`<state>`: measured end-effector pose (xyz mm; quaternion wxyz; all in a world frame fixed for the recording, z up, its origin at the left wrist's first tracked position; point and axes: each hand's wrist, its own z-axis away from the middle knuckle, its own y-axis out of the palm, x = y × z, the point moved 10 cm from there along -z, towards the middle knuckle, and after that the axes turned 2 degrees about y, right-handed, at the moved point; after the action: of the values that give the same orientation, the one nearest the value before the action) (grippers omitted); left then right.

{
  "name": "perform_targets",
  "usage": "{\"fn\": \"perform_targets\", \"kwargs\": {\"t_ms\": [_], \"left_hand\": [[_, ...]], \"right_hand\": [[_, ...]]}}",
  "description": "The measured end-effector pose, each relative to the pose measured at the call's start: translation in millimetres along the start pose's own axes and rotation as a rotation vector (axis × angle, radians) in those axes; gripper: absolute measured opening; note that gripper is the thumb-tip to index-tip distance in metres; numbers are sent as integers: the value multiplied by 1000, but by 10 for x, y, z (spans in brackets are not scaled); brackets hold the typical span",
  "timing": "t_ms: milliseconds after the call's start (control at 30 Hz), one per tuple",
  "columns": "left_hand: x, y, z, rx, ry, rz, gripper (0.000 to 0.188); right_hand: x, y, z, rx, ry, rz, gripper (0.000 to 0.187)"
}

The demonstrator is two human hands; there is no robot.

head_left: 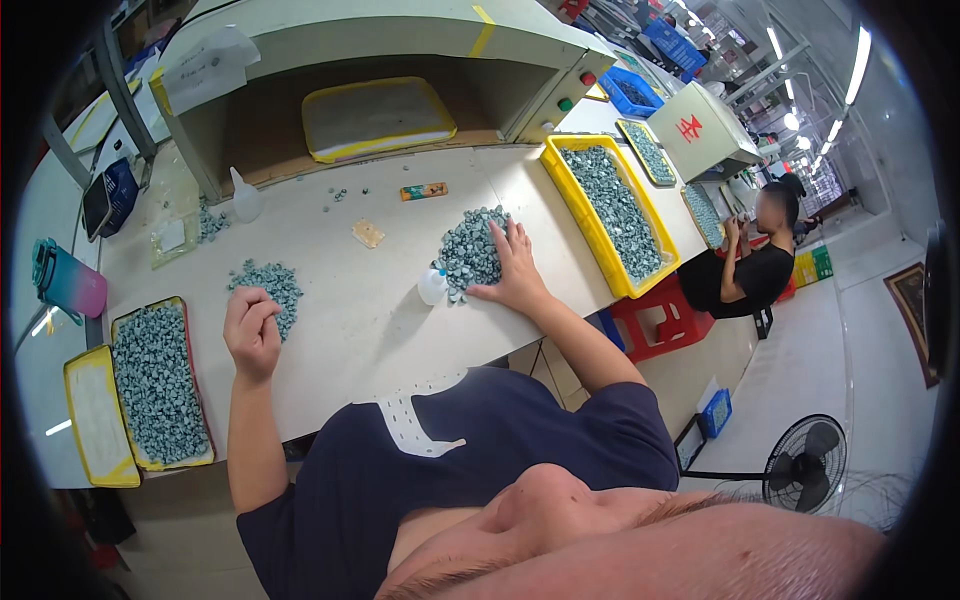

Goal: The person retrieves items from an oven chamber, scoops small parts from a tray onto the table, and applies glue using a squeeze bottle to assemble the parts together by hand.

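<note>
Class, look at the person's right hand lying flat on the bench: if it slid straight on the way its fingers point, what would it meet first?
The right hand already touches the pile of grey-green pieces at its fingertips, so that pile comes first. Beyond it, the line seems to lead toward the small orange box, though depth is unclear.

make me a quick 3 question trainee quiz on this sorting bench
1. True or false: the right hand lies flat on a pile of small grey-green parts.
2. The left hand is: A) spread flat B) curled, fingers bunched C) gripping the squeeze bottle.
3. What colour is the long tray right of that pile?

Key: 1 true; 2 B; 3 yellow.
</note>
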<state>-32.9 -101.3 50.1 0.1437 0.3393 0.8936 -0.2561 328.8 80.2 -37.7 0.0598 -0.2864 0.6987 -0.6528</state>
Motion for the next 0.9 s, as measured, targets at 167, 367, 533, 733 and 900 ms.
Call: {"fn": "perform_targets", "kwargs": {"t_ms": [167,367,533,733,900], "left_hand": [[-9,-17,-33,-1,-37,15,16],[-12,-57,-29,-4,-39,-6,16],[-66,-44,-136,16,-35,-63,16],[112,-138,-84,6,-142,-193,17],[635,-133,83,138,-387,-271,20]], "right_hand": [[45,-15,-160,-13,-8,-25,111],[417,-153,132,-35,-228,-115,101],[827,33,174,5,-300,50,75],[985,23,49,-92,-364,103,24],[964,-30,0,-162,-356,119,27]]}}
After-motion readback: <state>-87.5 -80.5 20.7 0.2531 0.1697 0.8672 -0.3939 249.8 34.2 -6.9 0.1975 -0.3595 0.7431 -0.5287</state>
